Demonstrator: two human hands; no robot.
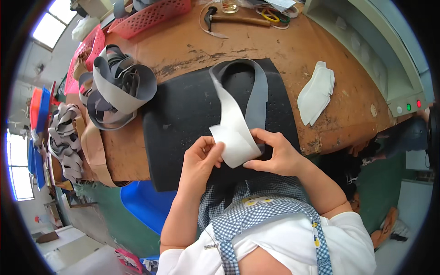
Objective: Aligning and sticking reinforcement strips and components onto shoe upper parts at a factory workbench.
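A long grey strip (259,98) with a pale side loops over a black mat (181,110), its lower end in front of me. Against that end lies a white cut piece (234,147), partly overlapping the strip. My left hand (201,158) pinches the white piece at its left edge between thumb and fingers. On the other side, my right hand (278,156) is closed on the right edge of the strip end and white piece, thumb below and fingers above. Further right on the table rest several similar white pieces (316,94), loosely stacked.
Coiled grey strips (121,87) stand left of the mat, with a tan strip (96,151) hanging over the table edge. Pink baskets (149,20), a hammer (238,19) and scissors (270,16) are at the back. A grey-green machine housing with buttons (408,107) borders the right.
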